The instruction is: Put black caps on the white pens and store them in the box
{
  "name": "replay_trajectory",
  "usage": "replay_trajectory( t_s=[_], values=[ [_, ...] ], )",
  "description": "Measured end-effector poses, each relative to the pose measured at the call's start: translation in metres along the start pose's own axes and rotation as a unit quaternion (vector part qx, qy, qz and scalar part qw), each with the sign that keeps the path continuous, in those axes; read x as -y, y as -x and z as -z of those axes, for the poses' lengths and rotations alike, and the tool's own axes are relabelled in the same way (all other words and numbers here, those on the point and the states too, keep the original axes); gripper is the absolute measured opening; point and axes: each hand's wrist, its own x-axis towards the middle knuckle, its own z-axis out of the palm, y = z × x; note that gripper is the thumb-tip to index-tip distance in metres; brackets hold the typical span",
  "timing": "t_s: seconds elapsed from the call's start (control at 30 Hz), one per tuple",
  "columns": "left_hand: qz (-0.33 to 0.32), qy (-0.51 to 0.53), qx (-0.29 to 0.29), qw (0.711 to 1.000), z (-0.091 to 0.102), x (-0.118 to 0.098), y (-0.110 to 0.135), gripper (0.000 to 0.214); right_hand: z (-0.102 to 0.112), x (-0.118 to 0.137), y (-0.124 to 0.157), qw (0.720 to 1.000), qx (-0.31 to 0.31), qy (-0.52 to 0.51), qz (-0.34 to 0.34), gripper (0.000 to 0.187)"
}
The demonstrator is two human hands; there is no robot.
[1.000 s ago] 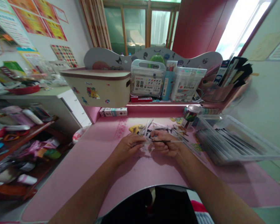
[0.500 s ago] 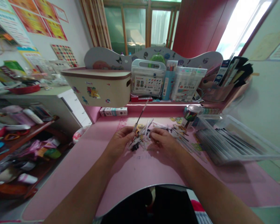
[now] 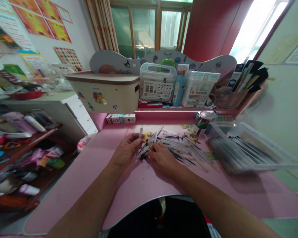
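Left hand [image 3: 125, 150] pinched a slim pale stick [image 3: 140, 133] nearly upright between thumb and fingers, just left of the pile of thin sticks [image 3: 175, 142]. Right hand [image 3: 164, 157] rested with bent fingers at the pile's near left edge; whether it gripped anything could not be told. Beneath the pile spread a pink desk [image 3: 139, 188]; right of the pile stood a clear plastic tray [image 3: 278, 168], and behind the pile, leftward, a small white box [image 3: 121, 118].

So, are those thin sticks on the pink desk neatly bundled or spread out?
Spread out: the thin sticks lie at differing angles, some crossing, on the desk.
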Motion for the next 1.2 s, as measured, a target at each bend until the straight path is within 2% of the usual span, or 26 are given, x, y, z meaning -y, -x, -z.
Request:
replay_trajectory(
  t_s=[0.3,0.67,0.8,0.9,0.97,1.0,1.07,1.13,1.2],
  values=[
    [0.014,0.002,0.017,1.000,0.005,0.003,-0.001,0.026,0.001,-0.001,-0.001,0.998,-0.042,-0.028,-0.029,0.005],
    [0.052,-0.044,0.032,0.997,0.009,0.011,-0.004,0.033,-0.003,-0.006,-0.005,0.999,0.019,0.035,-0.013,0.021],
    [0.056,-0.099,0.030,0.993,0.010,0.013,-0.004,0.037,0.000,-0.005,-0.001,1.000,0.008,-0.013,0.002,0.013],
    [0.053,-0.134,0.028,0.989,0.009,0.010,-0.001,0.036,0.008,-0.006,0.000,0.994,-0.009,-0.104,-0.013,0.008],
    [0.051,-0.151,0.039,0.986,0.007,0.008,0.002,0.035,0.014,-0.010,-0.002,0.976,-0.036,-0.205,-0.070,0.008],
    [0.051,-0.159,0.047,0.985,0.006,0.007,0.003,0.034,0.018,-0.013,-0.003,0.956,-0.056,-0.265,-0.108,0.007],
    [0.047,-0.181,0.063,0.980,0.005,0.005,0.004,0.034,0.024,-0.019,-0.005,0.899,-0.102,-0.388,-0.173,0.005],
    [0.040,-0.210,0.076,0.974,0.004,0.005,0.004,0.032,0.029,-0.024,-0.007,0.839,-0.137,-0.484,-0.207,0.012],
    [0.039,-0.235,0.088,0.967,0.003,0.006,0.004,0.029,0.032,-0.027,-0.008,0.802,-0.149,-0.535,-0.220,0.017]
  ],
)
